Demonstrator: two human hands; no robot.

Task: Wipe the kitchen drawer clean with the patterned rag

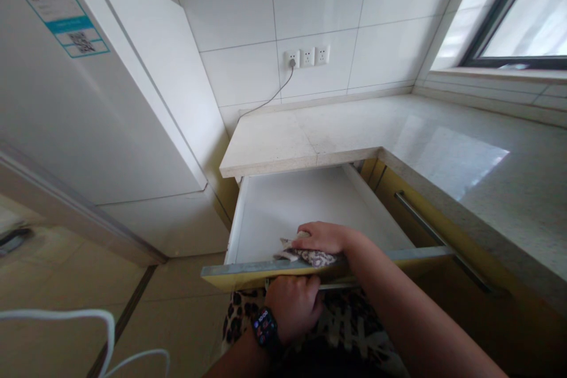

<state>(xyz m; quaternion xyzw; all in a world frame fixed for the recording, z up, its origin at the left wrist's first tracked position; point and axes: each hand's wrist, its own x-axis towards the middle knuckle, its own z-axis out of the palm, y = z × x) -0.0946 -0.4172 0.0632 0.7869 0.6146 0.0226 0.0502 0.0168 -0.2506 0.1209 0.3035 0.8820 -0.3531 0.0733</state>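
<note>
A white-lined drawer [283, 201] with a yellow front is pulled out from under the countertop. My right hand [325, 238] presses a crumpled patterned cloth [316, 258] against the inside of the drawer, just behind its front edge. The fingers are bent over the cloth, and part of it sticks out to the left. Below, my left hand [292, 304], with a dark smartwatch on the wrist, is closed around the drawer's handle [334, 286] at the outer face. Most of that handle is hidden by the hand and the drawer front.
The pale countertop [443, 142] runs above the drawer and along the right side, over a yellow cabinet with a bar handle [419, 218]. At left stands a white fridge [88, 100]. A plug sits in the wall sockets [307, 57]. A white rack or tube [108, 331] is at lower left.
</note>
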